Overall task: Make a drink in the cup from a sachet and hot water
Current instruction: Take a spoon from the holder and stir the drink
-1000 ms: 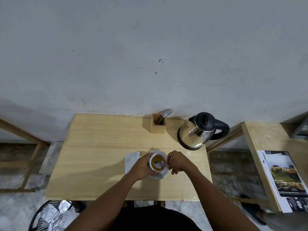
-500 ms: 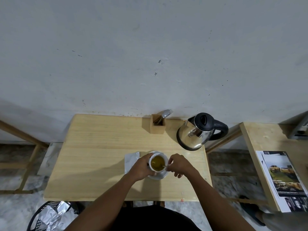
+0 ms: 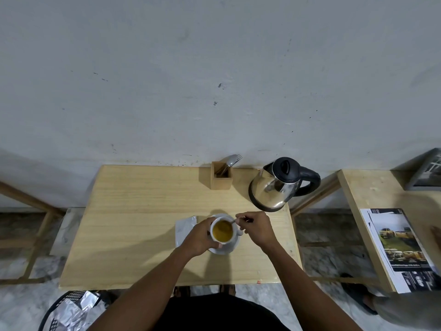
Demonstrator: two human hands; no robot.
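My left hand [image 3: 200, 237] wraps the white cup [image 3: 223, 231] of amber drink on its saucer [image 3: 225, 248], mid-surface; my right hand's [image 3: 256, 226] fingers pinch a spoon [image 3: 235, 220] dipped inside. The magazine's [image 3: 401, 247] print is unreadable.

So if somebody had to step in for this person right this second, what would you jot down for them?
Left hand: wrapped around the cup, steadying it on its saucer.
Right hand: pinching a spoon whose tip dips into the cup.
Sachet: lying flat on the table, just left of the cup.
Kettle: set down at the back right, lid shut.
Done: the cup holds yellow-brown liquid, so powder and water look to be in.
Left: finish stirring, take the spoon out, clear the sachet.
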